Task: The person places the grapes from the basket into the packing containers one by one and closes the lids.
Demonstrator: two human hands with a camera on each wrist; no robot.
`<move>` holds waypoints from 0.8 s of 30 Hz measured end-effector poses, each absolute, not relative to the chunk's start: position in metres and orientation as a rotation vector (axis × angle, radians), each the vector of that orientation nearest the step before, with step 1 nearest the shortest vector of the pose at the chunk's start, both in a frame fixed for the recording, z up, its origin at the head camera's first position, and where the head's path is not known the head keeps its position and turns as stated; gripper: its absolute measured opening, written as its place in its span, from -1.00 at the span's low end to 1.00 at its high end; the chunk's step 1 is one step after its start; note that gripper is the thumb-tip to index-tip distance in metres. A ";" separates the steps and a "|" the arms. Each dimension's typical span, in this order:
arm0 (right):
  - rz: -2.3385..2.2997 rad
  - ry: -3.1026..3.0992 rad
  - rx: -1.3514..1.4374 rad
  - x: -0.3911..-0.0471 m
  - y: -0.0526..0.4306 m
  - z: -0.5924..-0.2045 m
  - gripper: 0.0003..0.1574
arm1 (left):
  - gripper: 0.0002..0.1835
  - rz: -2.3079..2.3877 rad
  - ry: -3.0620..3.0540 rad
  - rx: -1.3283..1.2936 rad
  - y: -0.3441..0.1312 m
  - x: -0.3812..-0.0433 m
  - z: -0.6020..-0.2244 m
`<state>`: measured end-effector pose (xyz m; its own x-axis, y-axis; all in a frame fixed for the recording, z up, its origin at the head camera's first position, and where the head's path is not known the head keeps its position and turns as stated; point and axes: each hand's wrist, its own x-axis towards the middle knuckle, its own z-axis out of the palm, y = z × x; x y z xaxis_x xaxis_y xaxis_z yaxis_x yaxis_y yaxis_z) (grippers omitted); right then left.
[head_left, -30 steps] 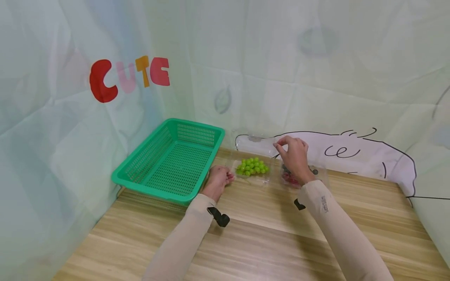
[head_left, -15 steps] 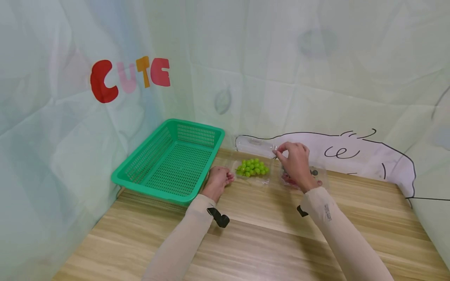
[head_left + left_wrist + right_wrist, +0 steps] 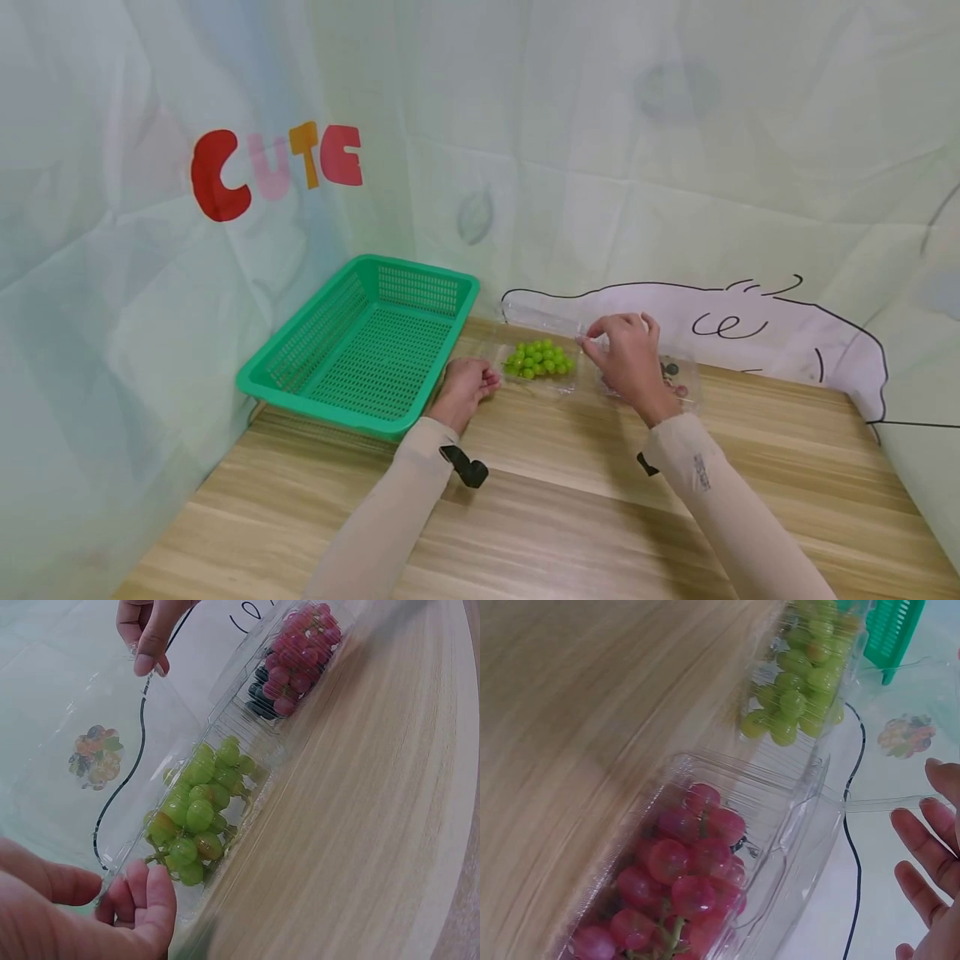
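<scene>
A clear plastic clamshell box (image 3: 799, 769) on the table holds a bunch of green grapes (image 3: 538, 358). My left hand (image 3: 467, 385) pinches its left corner between thumb and fingers, as the left wrist view shows. The hinged lid (image 3: 64, 742), with a fruit sticker on it, stands raised at the back. My right hand (image 3: 630, 358) pinches the lid's right edge between thumb and fingertips. Beneath the right forearm is a second clear box (image 3: 692, 387). Red grapes (image 3: 694, 855) and dark grapes (image 3: 261, 694) lie in it, and the right hand partly hides it in the head view.
Left of the boxes stands a green plastic basket (image 3: 360, 421) with slotted sides, close by my left hand. A fabric backdrop (image 3: 570, 167) with printed letters closes off the back and left. The wooden table (image 3: 525, 533) extends toward me.
My right hand has come down and slightly toward me, tilting the raised lid lower with it. The left hand stays at the box corner. The grapes have not moved.
</scene>
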<state>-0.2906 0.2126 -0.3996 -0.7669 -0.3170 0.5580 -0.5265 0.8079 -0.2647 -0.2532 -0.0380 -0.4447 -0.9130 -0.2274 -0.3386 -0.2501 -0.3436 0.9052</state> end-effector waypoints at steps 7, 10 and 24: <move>0.495 -2.415 0.668 -0.285 0.214 -0.406 -0.75 | -0.72 2.484 1.763 -0.645 -0.040 -0.254 -0.448; 0.481 -2.397 0.681 -0.282 0.213 -0.408 -0.73 | -0.68 2.479 1.749 -0.644 -0.041 -0.254 -0.450; 0.406 -2.366 0.710 -0.275 0.214 -0.421 -0.70 | -0.62 2.440 1.751 -0.653 -0.042 -0.253 -0.449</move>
